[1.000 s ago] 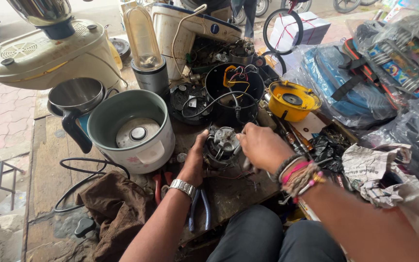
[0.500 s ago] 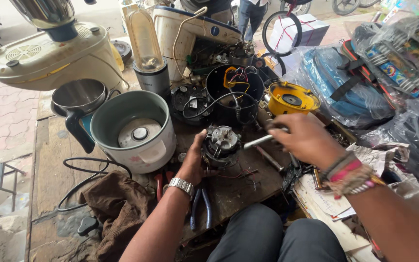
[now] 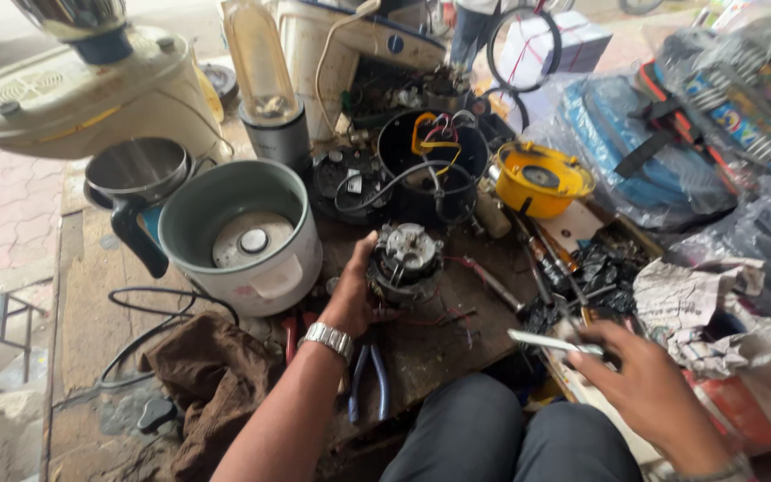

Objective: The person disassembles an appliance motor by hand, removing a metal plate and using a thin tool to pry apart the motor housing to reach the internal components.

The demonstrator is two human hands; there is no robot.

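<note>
On the cluttered wooden workbench [image 3: 82, 295], the left hand [image 3: 350, 299] grips a small electric motor [image 3: 403, 261], fingers wrapped round its near side, steadying it upright just beside the grey cooker pot [image 3: 241, 234]. The right hand [image 3: 644, 384], well apart to the right, pinches a slim metal tool [image 3: 546, 341] between curled fingers. Risks, as judged: the motor could tip or roll if the one-handed hold loosens, and its loose red wires [image 3: 439, 314] could snag on the nearby screwdrivers [image 3: 528, 259]. Blue-handled pliers [image 3: 369, 379] lie partly under the left forearm. The tool's tip is blurred, and the motor's far side is hidden.
</note>
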